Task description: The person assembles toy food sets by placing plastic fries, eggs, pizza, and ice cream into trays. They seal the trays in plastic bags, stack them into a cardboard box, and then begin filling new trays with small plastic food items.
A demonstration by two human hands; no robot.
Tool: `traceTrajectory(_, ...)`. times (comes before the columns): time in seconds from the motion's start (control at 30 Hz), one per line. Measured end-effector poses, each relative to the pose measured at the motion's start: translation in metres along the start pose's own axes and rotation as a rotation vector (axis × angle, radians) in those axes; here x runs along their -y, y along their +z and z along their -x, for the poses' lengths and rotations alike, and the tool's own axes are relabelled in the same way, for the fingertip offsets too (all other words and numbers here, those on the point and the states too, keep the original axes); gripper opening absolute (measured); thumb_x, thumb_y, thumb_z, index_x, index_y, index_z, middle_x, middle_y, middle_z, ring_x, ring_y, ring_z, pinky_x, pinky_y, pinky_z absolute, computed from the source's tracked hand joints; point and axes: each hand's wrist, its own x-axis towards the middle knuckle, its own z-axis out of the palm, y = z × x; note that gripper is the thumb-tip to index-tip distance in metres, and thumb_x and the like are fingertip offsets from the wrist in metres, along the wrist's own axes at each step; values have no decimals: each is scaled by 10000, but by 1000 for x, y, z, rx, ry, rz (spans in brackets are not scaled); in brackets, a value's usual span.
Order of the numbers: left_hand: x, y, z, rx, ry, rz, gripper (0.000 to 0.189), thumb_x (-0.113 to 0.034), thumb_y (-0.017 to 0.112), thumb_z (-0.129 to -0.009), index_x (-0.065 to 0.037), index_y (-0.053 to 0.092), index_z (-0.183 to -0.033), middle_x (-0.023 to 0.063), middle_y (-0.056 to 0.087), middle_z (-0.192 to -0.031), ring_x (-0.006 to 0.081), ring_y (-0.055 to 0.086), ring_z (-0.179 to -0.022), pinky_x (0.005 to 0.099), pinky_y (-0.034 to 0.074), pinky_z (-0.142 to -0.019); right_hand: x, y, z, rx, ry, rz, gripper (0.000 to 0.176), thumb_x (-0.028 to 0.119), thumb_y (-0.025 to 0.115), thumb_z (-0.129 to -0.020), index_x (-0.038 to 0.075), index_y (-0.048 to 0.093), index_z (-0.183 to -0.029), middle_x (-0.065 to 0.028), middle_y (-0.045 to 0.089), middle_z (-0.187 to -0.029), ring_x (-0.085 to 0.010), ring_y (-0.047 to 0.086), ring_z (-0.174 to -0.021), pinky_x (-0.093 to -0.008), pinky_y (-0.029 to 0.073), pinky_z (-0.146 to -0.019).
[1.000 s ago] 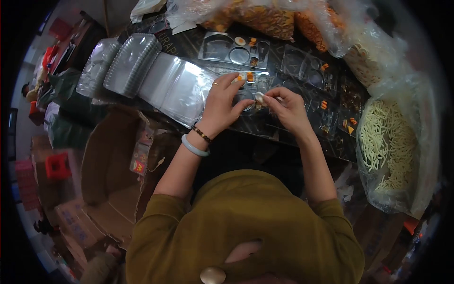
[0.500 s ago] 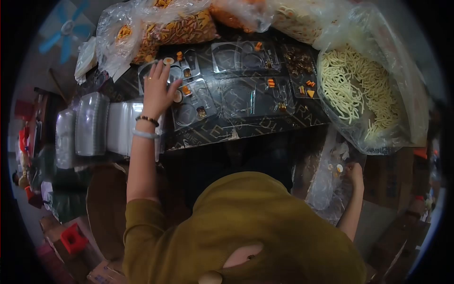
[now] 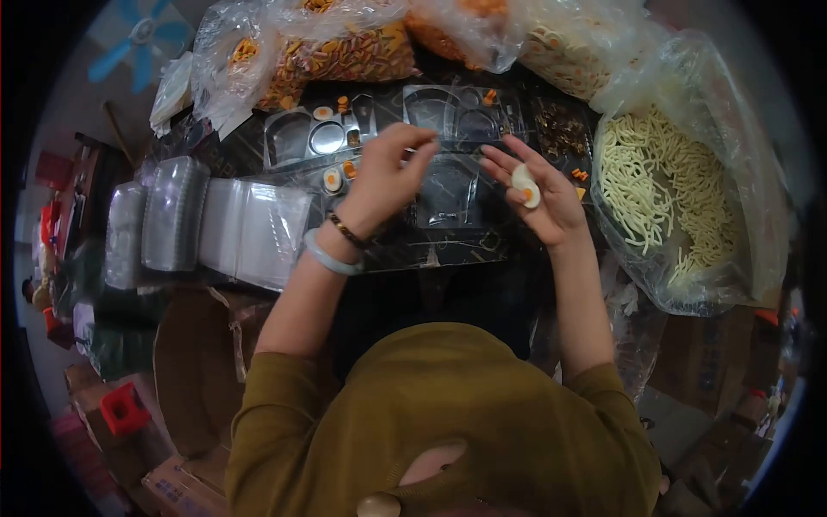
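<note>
My right hand (image 3: pixel 554 202) is palm up over the right side of the dark table, with small white-and-yellow egg halves (image 3: pixel 525 187) lying on its fingers and palm. To its left, my left hand (image 3: pixel 388 177) points right over the clear compartment trays, thumb and fingers a little apart, with nothing visible between them. Beneath my hands lies a front clear tray (image 3: pixel 448 194), partly hidden by the left hand. A back left tray (image 3: pixel 301 138) bears an egg half (image 3: pixel 323 113) and an orange piece (image 3: pixel 343 103). Another egg half (image 3: pixel 332 179) lies beside my left wrist.
Stacked clear plastic containers (image 3: pixel 175 215) and flat clear lids (image 3: pixel 271 228) stand at left. Bags of striped pieces (image 3: pixel 366 56) and orange pieces (image 3: pixel 457 34) line the back. A large bag of pale noodle-like strands (image 3: pixel 637 185) lies right. Brown bits (image 3: pixel 562 129) sit near it.
My right hand has come up from the bag below the table's right edge, bringing egg halves over the table. My left hand has moved right and down from the back left tray.
</note>
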Motion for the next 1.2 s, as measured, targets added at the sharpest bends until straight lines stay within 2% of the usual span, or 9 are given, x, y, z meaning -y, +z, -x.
traceTrajectory(0.2,2,47,-13,18,-39,128,152,-65,675,-826,-8,661,-966,62,628,-908,128,622,-819,238,499,-692,-20,19,-47,-36,21,150,572,50,468,-909,1,259,-1439,-112,562,-1107,-118,551,-803,-238,473,-609)
traceTrajectory(0.33,-3,42,-28,100,-267,342,90,-24,668,-824,25,640,-894,46,656,-866,106,629,-798,237,511,-714,-21,27,-42,-97,1,242,440,157,515,-960,6,418,-1362,-57,571,-1074,-98,542,-782,-214,458,-590)
traceTrajectory(0.63,3,53,-48,441,-382,185,120,-39,682,-810,19,646,-908,38,655,-835,82,604,-793,221,491,-703,-7,7,-42,-77,77,137,438,260,525,-975,114,391,-1365,-58,551,-966,-100,550,-733,-215,479,-572)
traceTrajectory(0.73,-1,51,-50,366,-251,278,120,-58,686,-777,28,648,-852,51,646,-759,101,601,-718,241,484,-626,-3,6,-45,-103,56,186,481,298,548,-963,105,383,-1371,-47,556,-947,-96,554,-729,-212,484,-574)
traceTrajectory(0.8,2,50,-55,316,-126,277,101,-65,676,-796,22,655,-843,52,662,-779,104,613,-730,227,477,-661,-5,3,-46,-135,-24,124,469,223,569,-952,58,414,-1362,-77,606,-1049,-114,606,-765,-211,524,-656)
traceTrajectory(0.9,3,39,-66,270,-279,348,94,-36,658,-839,1,639,-923,40,662,-832,98,614,-763,204,447,-673,-18,-2,-52,-98,-146,190,327,158,601,-929,-12,541,-1201,-90,646,-1042,-139,639,-876,-236,534,-742)
traceTrajectory(1.07,5,54,-67,305,-384,468,195,-47,666,-836,17,622,-1014,54,663,-926,87,606,-798,194,425,-640,-21,-5,-44,-219,-354,575,226,173,559,-948,-14,637,-1050,-57,667,-845,-107,651,-699,-250,508,-505)
traceTrajectory(1.17,11,52,-74,386,-514,573,196,-44,666,-835,9,625,-1019,43,659,-902,90,604,-784,196,432,-637,-4,1,-21,-272,-357,856,233,191,593,-928,-7,660,-1030,-36,663,-791,-79,624,-649,-237,467,-469)
traceTrajectory(1.2,12,51,-77,406,-522,610,192,-44,668,-831,-1,632,-1015,41,659,-888,94,604,-767,193,438,-639,-12,-13,-27,-310,-492,926,225,197,619,-908,8,677,-1017,-23,657,-757,-63,587,-607,-219,438,-475)
